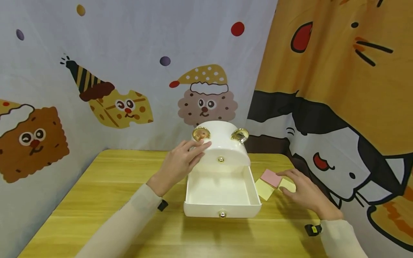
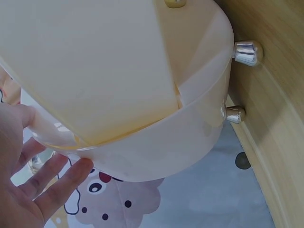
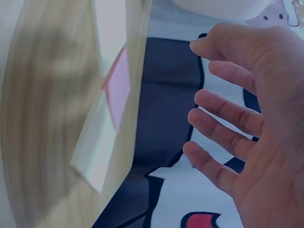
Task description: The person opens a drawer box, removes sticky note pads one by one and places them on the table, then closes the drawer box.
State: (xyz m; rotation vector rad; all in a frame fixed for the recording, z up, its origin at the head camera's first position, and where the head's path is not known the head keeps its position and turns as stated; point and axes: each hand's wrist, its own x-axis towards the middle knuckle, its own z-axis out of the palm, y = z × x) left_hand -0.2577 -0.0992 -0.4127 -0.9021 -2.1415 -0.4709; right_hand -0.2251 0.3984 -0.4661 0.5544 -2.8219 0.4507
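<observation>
A white storage box [image 1: 219,138] with two shiny gold ears [image 1: 240,135] stands at the back of the table. Its lower drawer [image 1: 206,210] is pulled out towards me, and its inside is bare. My left hand [image 1: 175,165] touches the box's upper left side, fingers mostly extended along the rounded body [image 2: 156,156]. To the right of the drawer lie a pink sticky note pad [image 1: 271,177] and two pale yellow sticky note pads [image 1: 264,189]. Over the right-hand yellow pad hovers my right hand [image 1: 304,190], its fingers spread apart; the right wrist view shows nothing held in it [image 3: 247,118].
The wooden table [image 1: 129,190] carries the box and the pads. Behind it hangs a cartoon-printed cloth [image 1: 135,43], with an orange cat-patterned cloth [image 1: 316,68] at the right. Small metallic feet [image 2: 247,53] lift the box off the tabletop.
</observation>
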